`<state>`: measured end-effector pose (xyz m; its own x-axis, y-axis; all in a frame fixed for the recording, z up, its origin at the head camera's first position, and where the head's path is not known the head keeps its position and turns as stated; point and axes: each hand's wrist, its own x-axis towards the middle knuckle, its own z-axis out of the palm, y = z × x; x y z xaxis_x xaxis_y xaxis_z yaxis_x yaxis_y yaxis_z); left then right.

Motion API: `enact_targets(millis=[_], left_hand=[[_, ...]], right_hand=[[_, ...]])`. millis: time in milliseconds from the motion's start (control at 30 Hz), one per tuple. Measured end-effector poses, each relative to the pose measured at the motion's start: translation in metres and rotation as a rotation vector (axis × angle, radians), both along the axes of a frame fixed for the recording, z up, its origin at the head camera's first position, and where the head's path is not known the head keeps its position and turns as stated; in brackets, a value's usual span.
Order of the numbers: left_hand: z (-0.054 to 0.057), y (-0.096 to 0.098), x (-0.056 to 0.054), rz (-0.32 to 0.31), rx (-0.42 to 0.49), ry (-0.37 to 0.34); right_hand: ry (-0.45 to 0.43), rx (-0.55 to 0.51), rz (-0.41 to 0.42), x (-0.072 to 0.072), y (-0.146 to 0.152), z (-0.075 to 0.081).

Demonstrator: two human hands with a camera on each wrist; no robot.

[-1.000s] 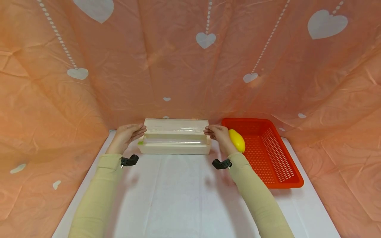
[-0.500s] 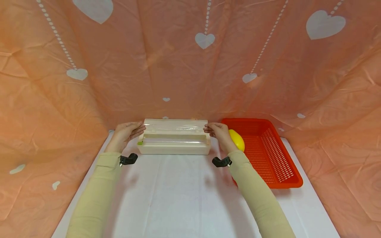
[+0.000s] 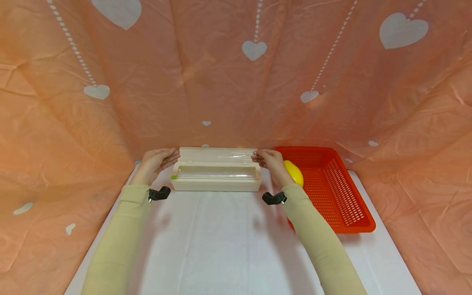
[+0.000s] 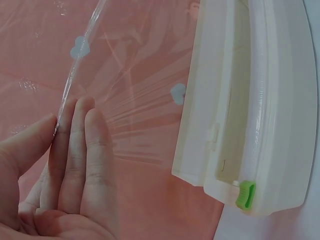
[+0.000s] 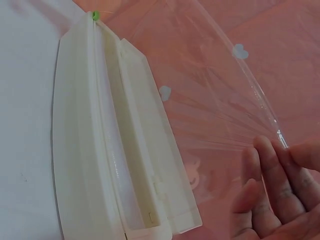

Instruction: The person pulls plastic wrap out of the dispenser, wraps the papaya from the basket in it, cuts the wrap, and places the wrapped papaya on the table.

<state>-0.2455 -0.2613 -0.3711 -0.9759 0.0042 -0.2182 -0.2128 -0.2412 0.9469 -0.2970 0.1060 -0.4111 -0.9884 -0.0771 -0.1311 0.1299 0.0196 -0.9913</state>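
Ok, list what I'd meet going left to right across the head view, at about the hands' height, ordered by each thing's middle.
Left hand → cream box → right hand → yellow fruit → red basket.

Creased, faintly glossy peach-orange sheeting (image 3: 206, 90) walls the back and both sides of a flat surface under a smooth white covering (image 3: 217, 246) with faint lengthwise creases. Flat white heart motifs (image 3: 254, 50), some hung on white dotted lines (image 3: 257, 23), pattern the sheeting, brightest at left.
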Motion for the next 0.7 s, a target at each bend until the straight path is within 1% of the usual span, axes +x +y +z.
enact_targets(millis=[167, 233, 333, 400, 467, 567, 700], left_hand=[[-0.005, -0.002, -0.006, -0.003, 0.021, 0.041], [-0.004, -0.001, -0.007, -0.005, 0.024, 0.05], [0.002, 0.002, -0.005, -0.006, 0.027, 0.049], [0.003, 0.004, -0.006, -0.003, 0.03, 0.05], [0.001, 0.003, -0.008, 0.002, 0.032, 0.052], [-0.005, 0.001, -0.013, 0.014, 0.024, 0.055], [-0.006, -0.001, -0.013, 0.02, 0.003, 0.047]], right_hand=[[-0.011, 0.005, -0.012, -0.002, 0.001, 0.003], [-0.016, 0.007, -0.018, -0.002, 0.001, 0.004], [-0.016, 0.004, -0.019, -0.002, 0.002, 0.005], [-0.015, -0.001, -0.023, -0.002, 0.002, 0.005], [-0.01, -0.012, -0.024, -0.002, 0.002, 0.006], [-0.005, -0.029, -0.021, -0.001, 0.002, 0.006], [0.004, -0.051, -0.017, -0.001, 0.001, 0.004]])
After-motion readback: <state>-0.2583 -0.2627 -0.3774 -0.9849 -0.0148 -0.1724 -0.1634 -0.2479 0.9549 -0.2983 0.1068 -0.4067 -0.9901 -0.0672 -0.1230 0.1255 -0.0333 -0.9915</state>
